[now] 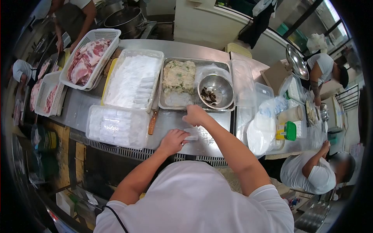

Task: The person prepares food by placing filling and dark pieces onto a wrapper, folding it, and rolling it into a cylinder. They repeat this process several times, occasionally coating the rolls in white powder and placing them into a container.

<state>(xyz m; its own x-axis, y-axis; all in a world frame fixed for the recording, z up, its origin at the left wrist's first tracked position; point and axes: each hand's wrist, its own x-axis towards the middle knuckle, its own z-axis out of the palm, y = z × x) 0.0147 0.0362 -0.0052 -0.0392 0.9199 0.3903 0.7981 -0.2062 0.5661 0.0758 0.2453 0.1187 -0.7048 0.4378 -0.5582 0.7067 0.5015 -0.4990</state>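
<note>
My left hand point(173, 141) rests low over the steel table, its fingers curled together against one end of a thin, whitish, translucent wrapper point(192, 134). Just above it, my right hand point(195, 115) is closed in a pinch at the near rim of a metal tray point(165, 105); whatever lies between the fingertips is hidden. In that tray sit a pale filling with green bits point(178, 75) and a steel bowl point(226, 91) holding a few dark brown pieces point(209, 96). Left of my left hand lies a wooden-handled knife point(153, 123), its blade pointing away from me.
Left, a plastic container point(130, 77) holds white rolls in rows, with a covered one point(116, 126) nearer me. Baskets of raw meat point(87, 62) stand beyond. Right are clear lids point(243, 83), bags and a green-lidded tub point(286, 131). Co-workers point(311, 173) stand at both sides.
</note>
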